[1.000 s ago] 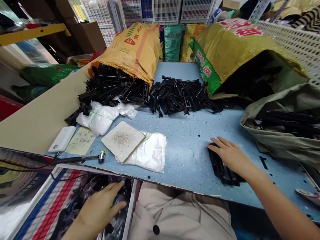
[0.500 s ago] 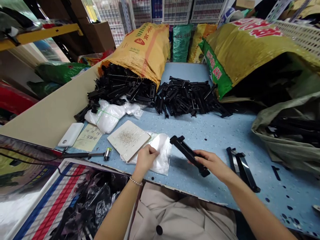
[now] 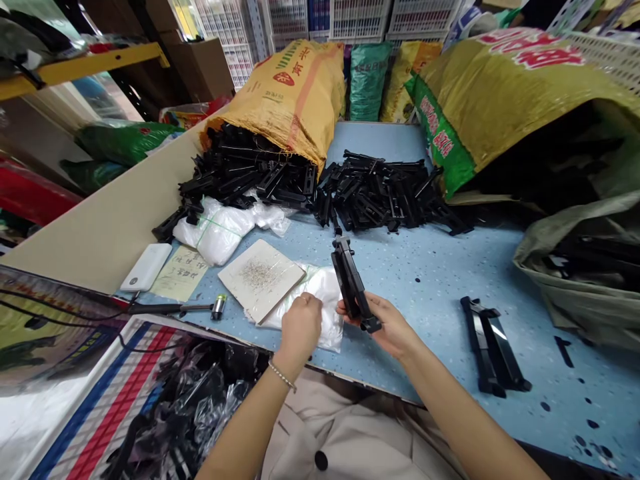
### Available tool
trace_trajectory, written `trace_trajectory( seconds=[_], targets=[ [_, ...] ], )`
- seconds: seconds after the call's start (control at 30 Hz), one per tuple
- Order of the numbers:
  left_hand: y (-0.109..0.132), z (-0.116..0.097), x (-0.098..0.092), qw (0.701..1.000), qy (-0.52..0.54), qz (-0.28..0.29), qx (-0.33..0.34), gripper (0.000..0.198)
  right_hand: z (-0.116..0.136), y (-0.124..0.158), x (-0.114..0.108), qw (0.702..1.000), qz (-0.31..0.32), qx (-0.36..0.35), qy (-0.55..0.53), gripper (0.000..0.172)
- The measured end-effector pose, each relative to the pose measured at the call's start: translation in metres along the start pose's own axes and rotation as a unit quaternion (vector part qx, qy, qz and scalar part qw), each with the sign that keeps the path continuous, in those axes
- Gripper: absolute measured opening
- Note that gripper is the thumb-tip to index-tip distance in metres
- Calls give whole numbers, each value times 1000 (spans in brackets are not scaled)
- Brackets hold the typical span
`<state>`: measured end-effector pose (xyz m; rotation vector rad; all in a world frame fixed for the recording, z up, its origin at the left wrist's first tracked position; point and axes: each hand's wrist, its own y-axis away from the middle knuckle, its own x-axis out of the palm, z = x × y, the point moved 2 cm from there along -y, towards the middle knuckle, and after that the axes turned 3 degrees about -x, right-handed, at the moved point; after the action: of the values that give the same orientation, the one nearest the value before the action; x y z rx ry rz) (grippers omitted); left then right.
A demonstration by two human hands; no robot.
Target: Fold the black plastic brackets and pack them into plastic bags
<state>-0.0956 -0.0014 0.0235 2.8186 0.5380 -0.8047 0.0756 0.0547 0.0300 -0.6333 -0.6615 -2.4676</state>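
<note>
Black plastic bracket (image 3: 351, 283) is gripped at its near end by the right hand (image 3: 387, 327); the left hand (image 3: 300, 327) pinches the clear plastic bags (image 3: 320, 293) beside it.

1. The right hand (image 3: 393, 327), earlier flat on the black pieces (image 3: 493, 347), now grips one black bar (image 3: 351, 283), swung to point at the counter's far edge.
2. The left hand (image 3: 300, 327) is up from below the near edge, on the plastic bag (image 3: 327, 288).
</note>
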Motion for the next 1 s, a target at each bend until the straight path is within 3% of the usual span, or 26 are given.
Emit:
trace_trajectory(
  seconds=[0.27,0.4,0.63,0.77,0.87,0.93,1.0],
  targets=[
    [-27,28,-18,989,121,-7,-80,22,-2,0,-2,999,-31,14,-34,26],
    [-24,25,-15,985,142,-19,-96,30,-2,-6,6,998,-23,4,-56,22],
    [-21,21,-10,981,166,20,-97,24,-1,-16,19,998,4,-4,-57,20],
    [-19,21,-10,987,139,0,-79,22,-7,-26,25,997,6,-2,-72,21],
    [-12,16,-22,992,113,-16,-57,13,-15,-37,28,998,-30,-1,-57,21],
    [-6,10,-35,998,45,-33,-9,9,-19,-40,28,998,-55,-1,-44,23],
    [-2,5,-47,994,-80,-38,59,25,-19,-37,26,997,-70,-7,-32,26]
  ],
)
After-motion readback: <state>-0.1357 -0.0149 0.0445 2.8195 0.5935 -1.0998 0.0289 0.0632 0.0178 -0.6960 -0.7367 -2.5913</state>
